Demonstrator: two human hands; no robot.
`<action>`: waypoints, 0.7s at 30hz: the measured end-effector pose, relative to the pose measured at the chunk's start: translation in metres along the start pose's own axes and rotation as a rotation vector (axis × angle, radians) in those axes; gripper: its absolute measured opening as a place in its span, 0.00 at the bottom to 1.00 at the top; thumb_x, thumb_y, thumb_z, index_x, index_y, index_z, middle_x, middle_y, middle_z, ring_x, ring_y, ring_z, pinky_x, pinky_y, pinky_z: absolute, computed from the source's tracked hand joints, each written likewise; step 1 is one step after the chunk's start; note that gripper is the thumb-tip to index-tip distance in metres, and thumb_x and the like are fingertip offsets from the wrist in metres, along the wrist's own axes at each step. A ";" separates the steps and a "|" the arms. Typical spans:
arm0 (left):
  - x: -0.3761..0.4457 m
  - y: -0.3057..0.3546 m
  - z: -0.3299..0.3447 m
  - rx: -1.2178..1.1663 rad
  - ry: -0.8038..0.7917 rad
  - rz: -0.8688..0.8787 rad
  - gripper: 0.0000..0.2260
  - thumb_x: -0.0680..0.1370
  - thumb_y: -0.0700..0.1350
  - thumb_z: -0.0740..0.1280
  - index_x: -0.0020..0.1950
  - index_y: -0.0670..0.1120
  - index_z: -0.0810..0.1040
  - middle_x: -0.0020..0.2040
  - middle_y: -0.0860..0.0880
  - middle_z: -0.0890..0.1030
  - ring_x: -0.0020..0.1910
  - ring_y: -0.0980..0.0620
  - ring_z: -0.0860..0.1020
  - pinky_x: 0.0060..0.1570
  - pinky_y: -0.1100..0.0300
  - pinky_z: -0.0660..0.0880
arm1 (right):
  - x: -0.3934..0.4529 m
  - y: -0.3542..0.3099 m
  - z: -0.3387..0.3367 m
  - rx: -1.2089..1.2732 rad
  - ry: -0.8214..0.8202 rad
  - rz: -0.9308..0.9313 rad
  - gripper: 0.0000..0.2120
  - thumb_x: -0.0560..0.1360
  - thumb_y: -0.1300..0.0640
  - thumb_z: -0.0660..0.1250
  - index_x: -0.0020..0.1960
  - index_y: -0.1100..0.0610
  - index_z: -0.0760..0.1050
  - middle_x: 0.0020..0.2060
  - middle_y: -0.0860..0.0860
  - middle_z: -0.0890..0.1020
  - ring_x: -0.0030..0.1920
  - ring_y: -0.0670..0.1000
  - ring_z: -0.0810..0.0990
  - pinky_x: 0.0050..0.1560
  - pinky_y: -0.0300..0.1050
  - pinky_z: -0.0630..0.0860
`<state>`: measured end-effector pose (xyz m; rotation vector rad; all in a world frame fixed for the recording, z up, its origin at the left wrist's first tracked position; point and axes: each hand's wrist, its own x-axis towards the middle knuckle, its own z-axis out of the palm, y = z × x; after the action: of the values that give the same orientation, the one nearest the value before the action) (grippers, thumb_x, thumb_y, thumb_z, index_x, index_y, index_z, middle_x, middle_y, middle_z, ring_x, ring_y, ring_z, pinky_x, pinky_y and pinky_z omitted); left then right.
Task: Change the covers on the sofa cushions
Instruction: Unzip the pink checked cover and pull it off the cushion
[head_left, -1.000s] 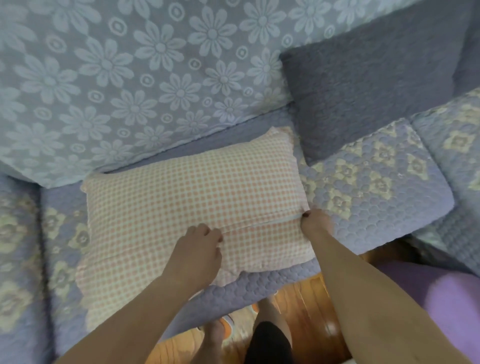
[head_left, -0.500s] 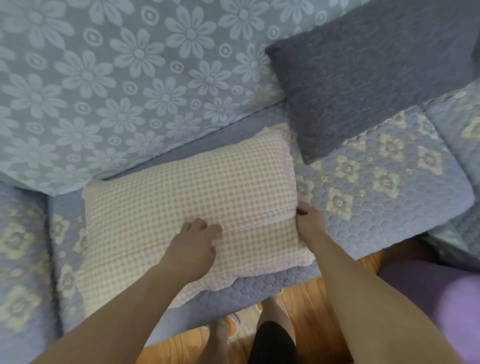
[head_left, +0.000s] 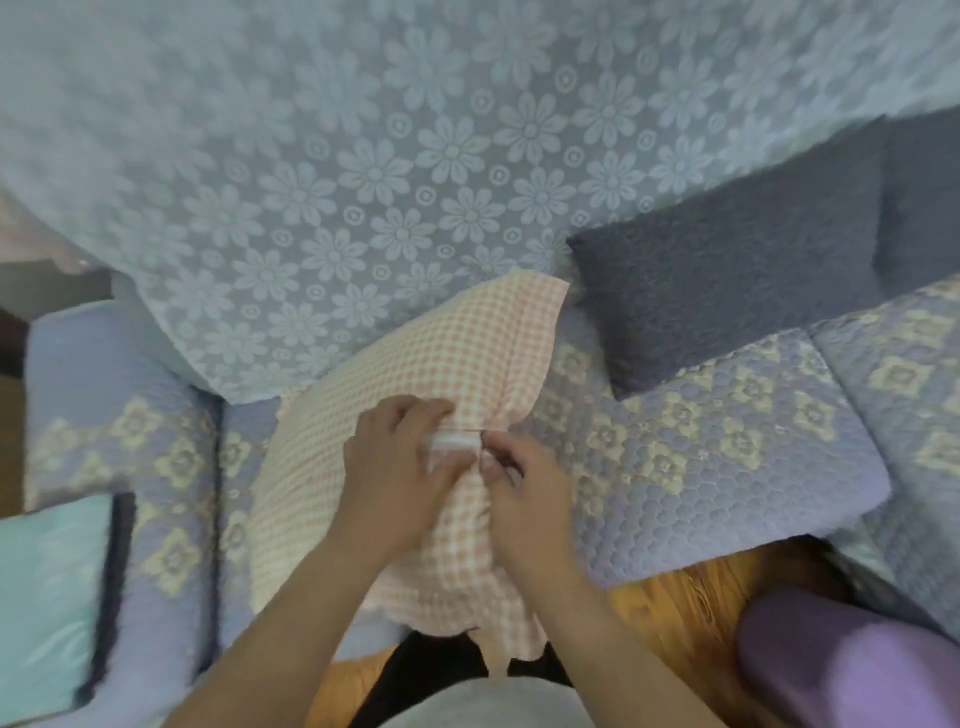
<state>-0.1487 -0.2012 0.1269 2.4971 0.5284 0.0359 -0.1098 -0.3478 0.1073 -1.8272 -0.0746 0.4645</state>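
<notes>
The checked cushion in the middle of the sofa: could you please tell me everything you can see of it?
The checked cushion wears a soft cloth cover in pink and cream checks. It lies on the sofa seat, turned lengthwise away from the person, its far end against the flowered backrest and its near end hanging over the seat edge. The left hand and right hand both pinch the cover at its seam, where a white strip shows. The cloth bunches there.

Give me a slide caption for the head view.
Both hands, left hand and right hand, pinch the checked cushion cover's opening on the sofa.
</notes>
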 end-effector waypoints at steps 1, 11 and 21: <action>-0.001 -0.004 -0.021 0.061 0.004 0.053 0.18 0.75 0.57 0.71 0.64 0.57 0.78 0.59 0.56 0.74 0.58 0.54 0.70 0.58 0.53 0.69 | -0.004 -0.015 0.006 -0.001 -0.009 -0.025 0.11 0.78 0.63 0.67 0.57 0.53 0.82 0.50 0.41 0.82 0.51 0.33 0.77 0.53 0.25 0.69; -0.010 -0.036 -0.185 -0.496 0.221 -0.024 0.08 0.81 0.38 0.66 0.43 0.40 0.80 0.37 0.45 0.78 0.38 0.57 0.75 0.41 0.64 0.70 | -0.001 -0.172 0.059 -0.329 -0.165 -0.499 0.12 0.78 0.63 0.67 0.48 0.46 0.75 0.43 0.38 0.80 0.47 0.37 0.77 0.47 0.28 0.70; -0.023 -0.083 -0.187 -0.464 0.202 -0.069 0.15 0.80 0.52 0.68 0.35 0.49 0.76 0.29 0.57 0.76 0.29 0.60 0.71 0.34 0.56 0.69 | -0.024 -0.210 0.131 -0.889 -0.214 -0.412 0.11 0.77 0.46 0.67 0.57 0.48 0.79 0.50 0.45 0.78 0.53 0.49 0.78 0.52 0.47 0.75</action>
<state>-0.2262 -0.0468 0.2384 2.0304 0.6098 0.3473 -0.1394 -0.1711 0.2797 -2.5236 -0.9093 0.3479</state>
